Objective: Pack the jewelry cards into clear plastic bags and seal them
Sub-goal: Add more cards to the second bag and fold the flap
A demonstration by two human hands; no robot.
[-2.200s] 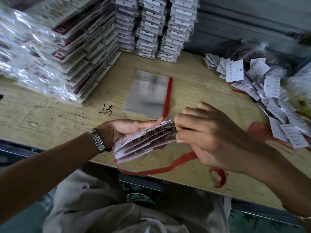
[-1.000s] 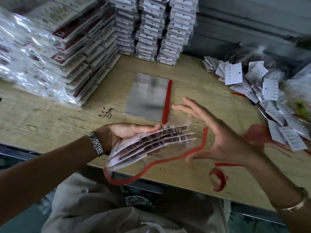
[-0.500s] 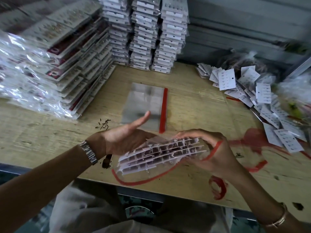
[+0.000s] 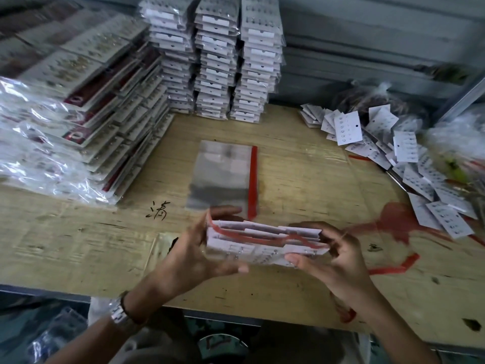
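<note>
- The left hand and the right hand hold a fanned bundle of jewelry cards between them, just above the near part of the wooden table.
- The left hand's fingers curl around the bundle's left end, thumb underneath along the near edge; the right hand's fingers clasp its right end, thumb pressed against the lower near corner.
- The bundle sits inside a clear plastic bag, whose red strip runs in a loose wavy line across the card tops.
- A metal wristwatch sits on the left wrist.
- Just beyond the hands, a flat pile of empty clear bags lies on the table, with a red sealing strip along its right edge.
- A handwritten black character is inked on the tabletop, left of that pile; it is a single Chinese character, too sketchy to read surely.
- Tall stacks of packed cards stand at the back; print on them is too small to read.
- Slanted piles of bagged cards fill the left side.
- Loose white cards studded with small earrings are scattered at the right.
- Peeled red strips lie near the right hand, beside a red stain on the wood.
</note>
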